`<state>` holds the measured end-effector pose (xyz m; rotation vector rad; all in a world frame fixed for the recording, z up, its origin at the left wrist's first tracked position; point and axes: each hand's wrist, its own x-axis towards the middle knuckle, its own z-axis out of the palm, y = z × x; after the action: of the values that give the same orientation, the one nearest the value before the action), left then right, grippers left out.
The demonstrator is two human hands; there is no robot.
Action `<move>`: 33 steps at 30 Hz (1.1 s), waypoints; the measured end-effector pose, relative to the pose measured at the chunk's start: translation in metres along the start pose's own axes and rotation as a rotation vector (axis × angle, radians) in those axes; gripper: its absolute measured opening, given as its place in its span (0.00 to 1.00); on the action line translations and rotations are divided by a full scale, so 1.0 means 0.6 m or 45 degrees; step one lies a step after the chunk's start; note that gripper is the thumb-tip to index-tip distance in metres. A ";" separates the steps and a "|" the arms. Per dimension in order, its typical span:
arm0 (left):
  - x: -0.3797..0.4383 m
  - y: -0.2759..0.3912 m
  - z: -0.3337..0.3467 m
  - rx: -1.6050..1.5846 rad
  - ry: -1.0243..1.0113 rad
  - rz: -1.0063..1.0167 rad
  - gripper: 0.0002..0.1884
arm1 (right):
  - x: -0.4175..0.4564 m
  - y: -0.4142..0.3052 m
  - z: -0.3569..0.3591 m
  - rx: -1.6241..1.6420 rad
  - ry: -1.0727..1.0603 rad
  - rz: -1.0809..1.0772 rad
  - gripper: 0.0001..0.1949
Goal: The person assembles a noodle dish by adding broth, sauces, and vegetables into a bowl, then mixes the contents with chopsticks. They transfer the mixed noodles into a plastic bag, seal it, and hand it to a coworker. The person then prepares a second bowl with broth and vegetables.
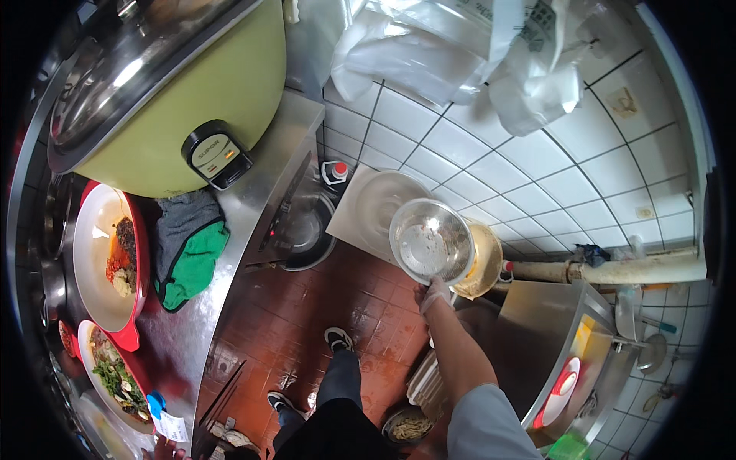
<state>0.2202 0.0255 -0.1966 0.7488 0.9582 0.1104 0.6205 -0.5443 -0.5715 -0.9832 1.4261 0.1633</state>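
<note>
My right hand [435,294], in a clear thin glove, grips the rim of a perforated metal strainer basket [432,241], held over the floor near the tiled wall. Behind the strainer, a large round transparent lid or bowl [384,198] rests on a pale square board. Only the fingers of my left hand [167,449] show at the bottom left edge, close to a paper label [172,426] with a blue clip or sticker beside a red dish of food with greens [118,376]. A bigger red-and-white pan [95,270] holds dark, orange and pale seasonings.
A green rice cooker [230,86] and a grey-green cloth [198,259] sit on the steel counter [190,339] at left. A yellowish container [487,261] stands behind the strainer. A steel cabinet [540,328] is at right; a bowl of pale strips [408,426] is low beside me. Plastic bags [414,52] hang above.
</note>
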 end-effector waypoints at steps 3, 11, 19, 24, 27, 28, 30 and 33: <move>0.028 0.002 0.015 -0.081 -0.155 0.031 0.40 | 0.073 -0.011 0.057 -0.043 -0.107 0.078 0.12; 0.090 -0.052 0.095 -0.025 0.277 0.281 0.31 | 0.201 0.008 0.113 -0.210 -0.602 0.010 0.19; 0.118 -0.063 0.070 -0.068 0.279 0.326 0.34 | 0.247 -0.018 0.108 -0.170 -0.481 0.298 0.27; 0.130 -0.083 0.001 -0.120 0.301 0.347 0.28 | 0.137 -0.010 0.041 -0.415 -0.621 0.335 0.22; 0.134 -0.074 -0.003 -0.250 0.265 0.287 0.21 | 0.072 0.005 -0.025 -0.616 -0.712 0.389 0.19; 0.138 -0.086 -0.016 -0.268 0.232 0.252 0.20 | 0.048 0.007 -0.053 -0.700 -0.738 0.392 0.19; 0.155 -0.099 -0.042 -0.193 0.116 0.315 0.18 | 0.003 0.001 -0.097 -0.881 -0.806 0.385 0.19; 0.137 -0.078 -0.001 -0.287 0.149 0.269 0.15 | -0.056 -0.008 -0.155 -1.050 -0.902 0.408 0.18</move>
<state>0.2574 0.0237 -0.2835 0.6381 0.9566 0.4436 0.5472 -0.5925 -0.5251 -1.1649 0.8188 1.2839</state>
